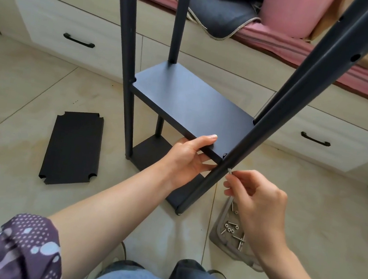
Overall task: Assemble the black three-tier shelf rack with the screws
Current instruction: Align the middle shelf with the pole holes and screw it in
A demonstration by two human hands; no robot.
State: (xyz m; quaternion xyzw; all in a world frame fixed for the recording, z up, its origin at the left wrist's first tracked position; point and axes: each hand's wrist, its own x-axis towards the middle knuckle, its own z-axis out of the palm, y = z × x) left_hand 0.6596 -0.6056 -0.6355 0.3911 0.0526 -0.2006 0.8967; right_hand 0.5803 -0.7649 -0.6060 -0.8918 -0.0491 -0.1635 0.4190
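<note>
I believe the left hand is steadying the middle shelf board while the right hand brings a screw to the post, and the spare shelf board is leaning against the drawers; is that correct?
Not quite. In the head view the spare shelf board lies flat on the floor tiles, left of the rack and apart from the drawers. The rest holds: the left hand grips the middle shelf board and the right hand pinches a screw at the post.

Pale beige floor tiles (20,83) with thin grout lines cover the room, lit by soft, even light. Along the far side runs a low platform of light wood drawers (59,27) with black handles (79,41), topped by a pink mattress (331,63), a dark blanket (219,14) and a pink cushion (291,10).
</note>
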